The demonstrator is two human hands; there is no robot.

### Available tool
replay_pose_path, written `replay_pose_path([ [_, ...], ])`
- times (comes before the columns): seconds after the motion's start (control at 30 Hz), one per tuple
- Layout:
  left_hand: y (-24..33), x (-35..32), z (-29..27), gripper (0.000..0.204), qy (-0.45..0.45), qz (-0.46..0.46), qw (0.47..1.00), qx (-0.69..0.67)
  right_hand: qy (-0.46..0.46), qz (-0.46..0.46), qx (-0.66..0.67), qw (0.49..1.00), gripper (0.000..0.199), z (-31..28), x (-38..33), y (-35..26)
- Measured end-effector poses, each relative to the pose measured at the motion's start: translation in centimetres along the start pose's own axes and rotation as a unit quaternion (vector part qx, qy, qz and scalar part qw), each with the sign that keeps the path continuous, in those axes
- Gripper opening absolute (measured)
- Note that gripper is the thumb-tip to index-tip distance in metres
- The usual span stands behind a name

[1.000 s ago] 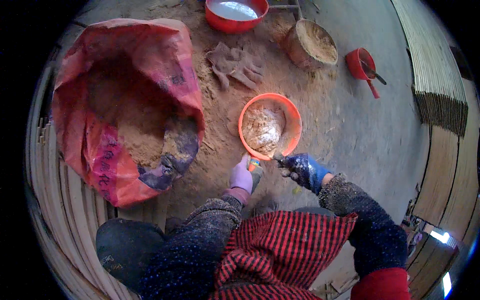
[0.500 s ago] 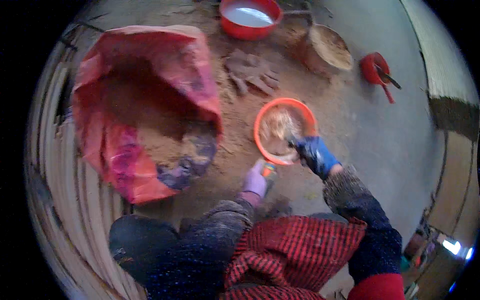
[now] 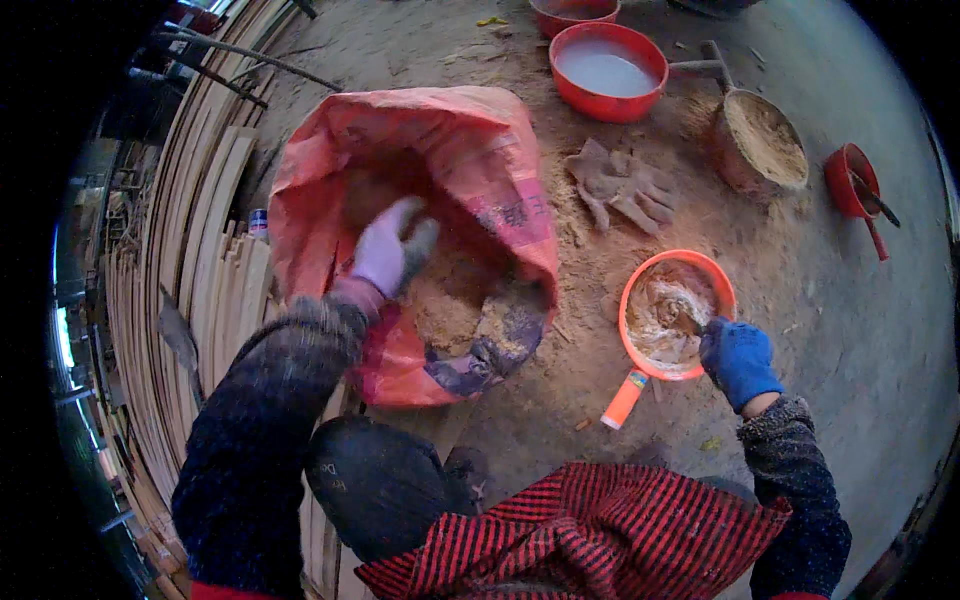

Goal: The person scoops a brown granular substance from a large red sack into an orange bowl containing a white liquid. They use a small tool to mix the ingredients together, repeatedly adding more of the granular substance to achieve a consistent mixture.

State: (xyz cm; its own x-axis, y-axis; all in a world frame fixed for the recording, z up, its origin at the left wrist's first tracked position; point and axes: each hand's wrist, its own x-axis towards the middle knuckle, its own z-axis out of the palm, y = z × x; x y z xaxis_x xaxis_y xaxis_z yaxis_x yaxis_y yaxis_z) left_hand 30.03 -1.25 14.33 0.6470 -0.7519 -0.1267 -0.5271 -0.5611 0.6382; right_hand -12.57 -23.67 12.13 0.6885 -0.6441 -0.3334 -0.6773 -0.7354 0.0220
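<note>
My left hand point(image 3: 392, 250), in a pale purple glove, reaches with spread fingers into the wide mouth of a big red sack point(image 3: 440, 140), just above the tan sawdust point(image 3: 455, 295) inside. My right hand point(image 3: 738, 358), in a blue glove, rests at the near right rim of an orange handled bowl point(image 3: 637, 300) on the ground. It is closed around a small dark tool whose tip is in the bowl's pale, lumpy mix point(image 3: 672, 312). The bowl's orange handle point(image 3: 625, 398) points toward me.
A red basin of whitish liquid point(image 3: 606, 70) and a metal pot of sawdust point(image 3: 765, 140) stand at the far side. A pair of worn gloves point(image 3: 625, 185) lies between them. A red scoop point(image 3: 852, 180) is at the right. Bamboo strips point(image 3: 190, 270) are stacked along the left.
My left hand has let go of the bowl's handle and swung left into the sack. The right hand stays at the bowl. The view has turned left toward the sack.
</note>
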Motion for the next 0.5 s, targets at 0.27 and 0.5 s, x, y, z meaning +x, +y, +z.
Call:
replay_pose_path([
  [0.27, -4.5, 10.1, 5.8, 0.053, -0.103, -0.119, 0.958, 0.240, -0.014, -0.006, -0.016, 1.000, 0.010, 0.3, -0.2, -2.2],
  [0.5, -1.2, 8.0, 8.0, 0.061, -0.310, 0.009, 0.923, 0.226, -0.055, 0.021, 0.035, 0.998, 0.013, 0.2, -1.0, -0.7],
])
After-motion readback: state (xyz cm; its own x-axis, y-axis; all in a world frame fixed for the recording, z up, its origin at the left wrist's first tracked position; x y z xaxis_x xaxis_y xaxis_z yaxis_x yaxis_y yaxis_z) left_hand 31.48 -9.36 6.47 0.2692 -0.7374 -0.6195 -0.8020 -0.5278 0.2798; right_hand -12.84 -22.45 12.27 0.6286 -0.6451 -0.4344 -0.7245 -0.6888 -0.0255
